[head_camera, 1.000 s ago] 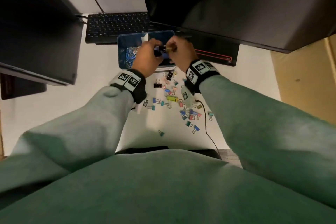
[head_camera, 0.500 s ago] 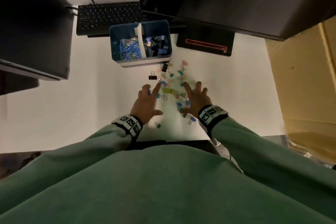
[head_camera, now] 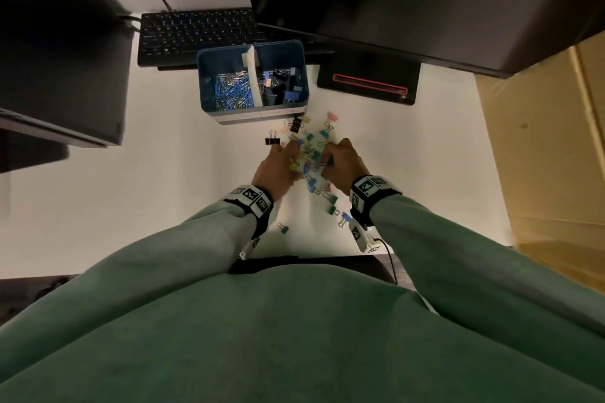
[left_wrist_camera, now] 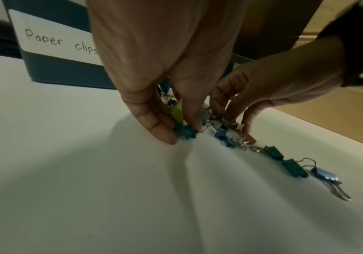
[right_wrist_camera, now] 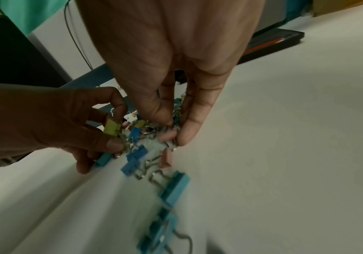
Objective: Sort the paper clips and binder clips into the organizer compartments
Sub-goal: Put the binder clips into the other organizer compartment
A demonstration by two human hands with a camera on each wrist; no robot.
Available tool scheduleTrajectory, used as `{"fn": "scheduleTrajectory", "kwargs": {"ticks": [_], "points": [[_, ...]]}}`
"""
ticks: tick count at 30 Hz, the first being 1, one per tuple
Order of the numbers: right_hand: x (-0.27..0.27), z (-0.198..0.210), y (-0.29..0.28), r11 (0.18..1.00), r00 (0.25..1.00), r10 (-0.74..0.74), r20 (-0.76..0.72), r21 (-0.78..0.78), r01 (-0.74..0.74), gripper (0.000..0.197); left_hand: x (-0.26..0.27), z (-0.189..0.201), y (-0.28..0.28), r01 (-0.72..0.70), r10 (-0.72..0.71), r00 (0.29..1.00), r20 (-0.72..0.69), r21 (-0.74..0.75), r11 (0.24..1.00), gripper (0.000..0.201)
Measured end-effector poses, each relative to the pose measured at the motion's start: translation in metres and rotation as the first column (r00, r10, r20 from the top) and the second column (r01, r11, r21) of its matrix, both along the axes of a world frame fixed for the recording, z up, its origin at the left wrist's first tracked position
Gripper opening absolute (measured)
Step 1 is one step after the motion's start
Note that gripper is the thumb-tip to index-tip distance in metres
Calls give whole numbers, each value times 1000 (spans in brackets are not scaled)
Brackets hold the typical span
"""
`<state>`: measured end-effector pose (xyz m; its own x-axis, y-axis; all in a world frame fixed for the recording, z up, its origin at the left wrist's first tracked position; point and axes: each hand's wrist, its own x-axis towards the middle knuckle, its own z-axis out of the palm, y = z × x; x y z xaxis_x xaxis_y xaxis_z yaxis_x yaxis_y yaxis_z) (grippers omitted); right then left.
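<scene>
A blue organizer (head_camera: 209,75) stands at the back of the white table; its left compartment holds paper clips (head_camera: 233,91), its right one binder clips (head_camera: 282,83). A label on its front reads "Paper clips" (left_wrist_camera: 59,43). Coloured binder clips (head_camera: 312,144) lie in a pile in front of it. My left hand (head_camera: 291,161) pinches a yellow clip (left_wrist_camera: 177,112) and a teal clip (left_wrist_camera: 187,133) from the pile's left side. My right hand (head_camera: 327,163) pinches a pink clip (right_wrist_camera: 167,136) and the wire handles next to it on the pile's right side.
A black keyboard (head_camera: 196,33) lies behind the organizer and a black case with a red outline (head_camera: 366,85) to its right. Dark monitors overhang the left and the back. A cardboard box (head_camera: 550,147) stands at the right. One teal clip (head_camera: 283,229) lies apart near the front edge.
Both hands came back from the organizer to the pile. Half a second ago their fingers were spread over the clips; now they are curled and pinch clips.
</scene>
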<state>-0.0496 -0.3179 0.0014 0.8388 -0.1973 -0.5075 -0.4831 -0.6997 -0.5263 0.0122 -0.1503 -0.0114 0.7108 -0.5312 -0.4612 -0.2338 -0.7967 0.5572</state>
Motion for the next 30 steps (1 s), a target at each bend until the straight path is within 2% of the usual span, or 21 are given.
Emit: {"fn": "scheduleTrajectory", "kwargs": {"ticks": [3, 5, 7, 9, 13, 15, 18, 20, 22, 26, 28, 30], "points": [[-2, -1, 2, 999, 1000, -8, 20, -40, 9, 22, 1, -2, 3, 12, -12, 1000, -11, -11, 1000, 23], [-1, 0, 7, 994, 1000, 21, 23, -105, -18, 48, 3, 3, 5, 4, -6, 1000, -27, -44, 999, 17], [0, -1, 13, 975, 992, 115, -43, -184, -121, 78, 9, 15, 7, -40, 35, 999, -35, -144, 989, 18], [3, -5, 18, 946, 970, 203, -132, -231, -229, 88, 21, 38, 5, -107, 110, 994, -3, -256, 961, 19], [11, -10, 25, 973, 987, 138, -87, -175, -151, 64, 69, 81, -13, -246, 301, 949, 91, -385, 890, 11], [15, -10, 24, 981, 989, 126, -73, -138, -135, 55, 89, 87, -19, -266, 335, 932, 136, -370, 890, 14], [18, -10, 16, 990, 993, 105, -50, -87, -109, 44, 91, 81, -21, -228, 299, 930, 212, -303, 925, 29], [19, -11, 10, 989, 993, 110, -43, -100, -113, 31, 75, 69, -15, -186, 262, 932, 248, -293, 938, 30], [18, -11, 6, 989, 993, 116, -21, -94, -117, 17, 50, 48, -2, -130, 176, 955, 238, -197, 972, 30], [16, -15, -2, 998, 997, 68, 34, -20, -67, 15, 21, 8, 12, -99, 88, 978, 189, 45, 994, 63], [13, -15, -6, 1000, 999, 16, 36, -6, -16, 21, 24, 1, 8, -86, 76, 983, 168, 52, 995, 63], [12, -11, -9, 998, 998, -44, 42, -44, 46, 31, 30, -3, 5, -74, 75, 988, 137, -18, 997, 49]]}}
